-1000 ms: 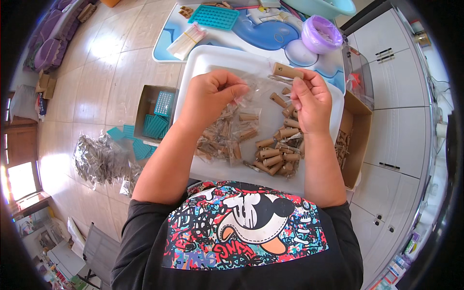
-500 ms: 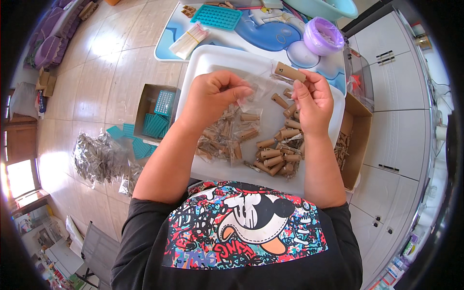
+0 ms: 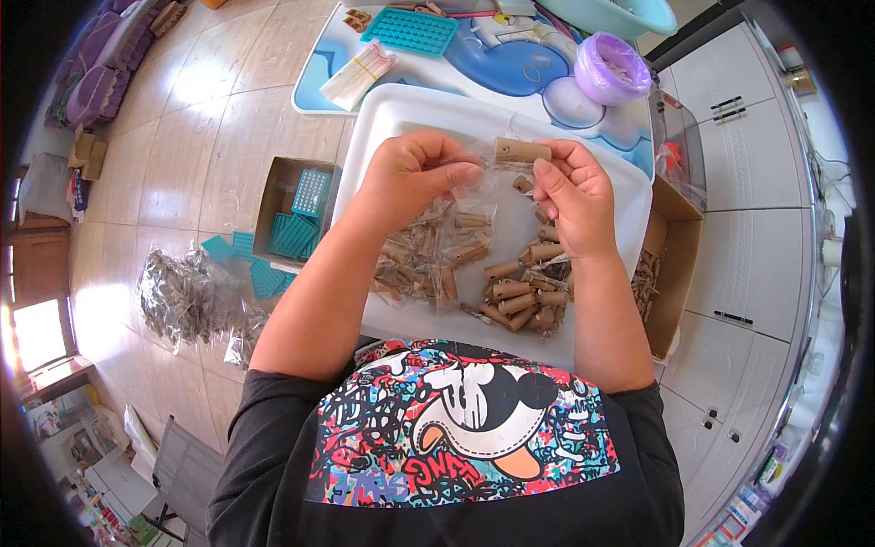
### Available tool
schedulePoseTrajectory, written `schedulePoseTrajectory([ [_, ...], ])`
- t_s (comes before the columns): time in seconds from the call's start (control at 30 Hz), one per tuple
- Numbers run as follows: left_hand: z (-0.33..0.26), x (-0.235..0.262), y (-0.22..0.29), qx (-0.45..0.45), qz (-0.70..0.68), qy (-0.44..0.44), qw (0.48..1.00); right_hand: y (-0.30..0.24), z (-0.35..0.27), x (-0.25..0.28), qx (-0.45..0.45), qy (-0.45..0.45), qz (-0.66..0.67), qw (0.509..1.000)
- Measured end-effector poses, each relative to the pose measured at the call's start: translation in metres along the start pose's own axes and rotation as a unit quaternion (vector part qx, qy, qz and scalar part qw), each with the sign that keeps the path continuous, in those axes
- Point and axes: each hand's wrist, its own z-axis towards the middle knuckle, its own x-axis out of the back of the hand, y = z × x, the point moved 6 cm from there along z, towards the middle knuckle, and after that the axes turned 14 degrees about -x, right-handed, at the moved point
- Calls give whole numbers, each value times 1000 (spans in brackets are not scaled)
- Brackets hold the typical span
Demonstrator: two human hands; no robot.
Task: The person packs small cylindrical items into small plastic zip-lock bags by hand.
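My right hand (image 3: 578, 193) pinches a brown cork-shaped stopper (image 3: 516, 150) by one end, lying almost level, with thin fine wire under it. Facing it, my left hand (image 3: 421, 173) has thumb and fingers closed on a clear plastic bag (image 3: 486, 164), whose mouth is close to the stopper's free end. Whether the stopper's tip is inside the film I cannot tell. Beneath both hands is a white tray (image 3: 375, 114). Loose brown stoppers (image 3: 516, 304) are heaped on its right side, and several bagged ones (image 3: 422, 251) lie at its left and middle.
A cardboard box of brown pieces (image 3: 673, 264) adjoins the tray's right. Left stand a box of teal grids (image 3: 293, 235) and a heap of bagged items (image 3: 187, 296). Beyond the tray are banded clear bags (image 3: 357, 80), a teal grid (image 3: 410, 31) and a purple-lined bin (image 3: 612, 68).
My right hand has shifted left with the stopper, bringing it up to the plastic bag and turning it more level. My left hand has moved only slightly.
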Motion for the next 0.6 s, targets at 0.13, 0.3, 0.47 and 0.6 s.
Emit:
schedulePoseTrajectory([
  [0.13, -1, -7, -8, 67, -6, -15, 998, 1, -2, -5, -49, -35, -76, 995],
  [0.3, -8, -18, -15, 143, -65, -59, 986, 7, -1, -6, -109, -78, -139, 981],
  [0.47, -11, -29, -25, 177, -142, -70, 971, 16, 4, -7, -69, -46, -134, 987],
  [0.6, -9, -28, -27, 180, -226, -14, 957, 10, -1, -4, -25, 22, -144, 989],
])
